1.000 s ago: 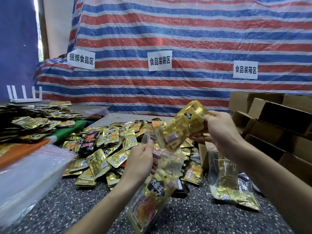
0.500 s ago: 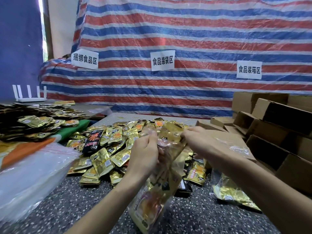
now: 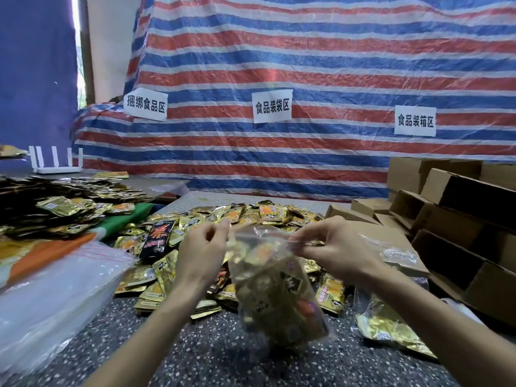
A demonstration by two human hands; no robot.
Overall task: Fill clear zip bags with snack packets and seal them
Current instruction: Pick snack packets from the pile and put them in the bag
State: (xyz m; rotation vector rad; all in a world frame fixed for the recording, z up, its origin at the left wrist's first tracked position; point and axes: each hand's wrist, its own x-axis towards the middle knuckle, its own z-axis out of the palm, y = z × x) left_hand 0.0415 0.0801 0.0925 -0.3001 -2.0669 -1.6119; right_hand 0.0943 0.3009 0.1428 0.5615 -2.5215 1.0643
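Right now you have the zip bag (image 3: 279,297) lifted in front of you, above the speckled table (image 3: 195,356), with its top edge stretched between both hands. Your left hand (image 3: 201,255) has its grip pinching the left end of the bag's mouth, thumb against fingertips. Your right hand (image 3: 332,252) pinches the right end of the same edge in the same way. The bag hangs down from that edge and is stuffed with gold snack packets; it is blurred, so you cannot tell whether the zip strip is pressed closed along its length.

Behind the bag, a loose heap of snack packets (image 3: 268,213) is spread over the middle of the table, mostly gold, with one black packet (image 3: 159,241) lying near your left hand. A second heap (image 3: 55,202) sits on the raised surface to your left, near a white router (image 3: 55,163). A stack of empty clear bags (image 3: 55,289) lies at your near left. To your right, another filled bag (image 3: 391,328) rests flat on the table, just beside the open cardboard boxes (image 3: 460,208). A red, white and blue striped tarp (image 3: 307,65) hangs at the back, with three paper signs (image 3: 272,106) stuck on it.
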